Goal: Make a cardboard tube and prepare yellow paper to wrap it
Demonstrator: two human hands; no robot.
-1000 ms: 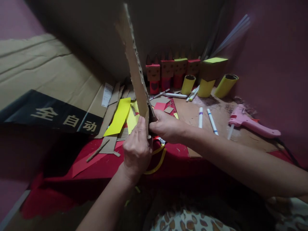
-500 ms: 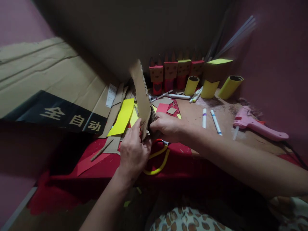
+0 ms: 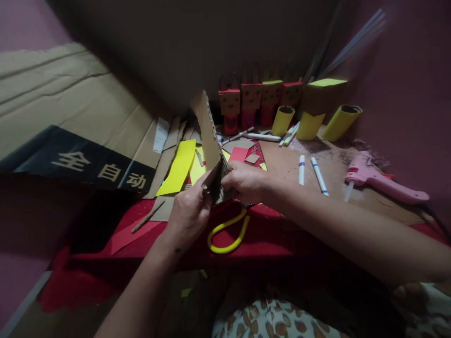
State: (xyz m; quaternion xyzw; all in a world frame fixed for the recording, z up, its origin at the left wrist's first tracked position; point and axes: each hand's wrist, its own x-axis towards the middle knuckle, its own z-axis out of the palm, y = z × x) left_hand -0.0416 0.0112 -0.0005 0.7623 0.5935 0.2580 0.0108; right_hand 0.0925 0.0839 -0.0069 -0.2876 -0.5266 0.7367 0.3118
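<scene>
A piece of corrugated cardboard (image 3: 207,134) stands on edge between my hands, bent near its lower end. My left hand (image 3: 189,209) pinches its lower left part, thumb on top. Closed in a fist, my right hand (image 3: 244,182) grips the right side of the same piece. Just below my hands lie scissors with yellow handles (image 3: 227,238); their blades are mostly hidden. Yellow paper (image 3: 181,166) and a red paper strip (image 3: 132,237) lie to the left, with a thin cardboard strip (image 3: 148,217) across the red one.
A large cardboard sheet (image 3: 88,103) leans at the left. Small box-headed figures (image 3: 251,101) line the back, beside yellow tubes (image 3: 341,123). Markers (image 3: 319,176) and a pink glue gun (image 3: 382,178) lie at right. Red cloth (image 3: 268,239) covers the table's front.
My left hand has shifted slightly left and up, and the cardboard's lower part now bends open toward it. More of the yellow handles shows. The view has tilted a little.
</scene>
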